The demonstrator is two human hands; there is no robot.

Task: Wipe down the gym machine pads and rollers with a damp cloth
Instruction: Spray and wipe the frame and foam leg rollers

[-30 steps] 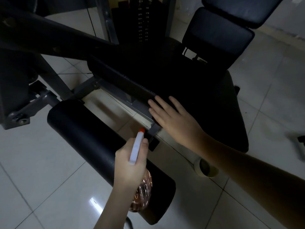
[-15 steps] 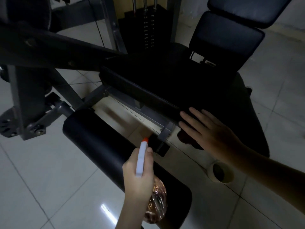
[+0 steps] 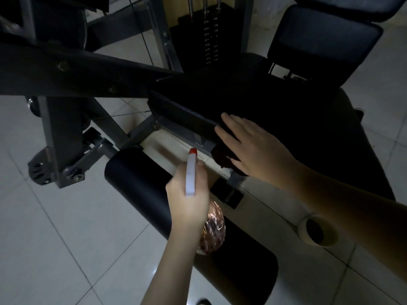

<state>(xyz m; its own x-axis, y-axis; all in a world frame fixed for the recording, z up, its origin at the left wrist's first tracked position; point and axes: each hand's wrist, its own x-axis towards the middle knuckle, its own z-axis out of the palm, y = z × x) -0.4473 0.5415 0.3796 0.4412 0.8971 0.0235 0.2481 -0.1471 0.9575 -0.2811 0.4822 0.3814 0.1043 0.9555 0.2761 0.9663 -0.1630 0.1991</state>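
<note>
My left hand grips a spray bottle with a white head, a red nozzle tip and a clear pinkish body, held above the black foam roller. My right hand lies flat, fingers spread, on a dark reddish cloth pressed against the front edge of the black seat pad. Most of the cloth is hidden under the palm. A dark blue back pad stands at the upper right.
The grey steel machine frame crosses the left side, with the weight stack behind. A roll of tape lies on the white tiled floor under my right forearm.
My right hand slid along the seat pad's front edge with the cloth under it. The view shifted, so the roller and frame sit further right. The spray bottle stays held over the roller.
</note>
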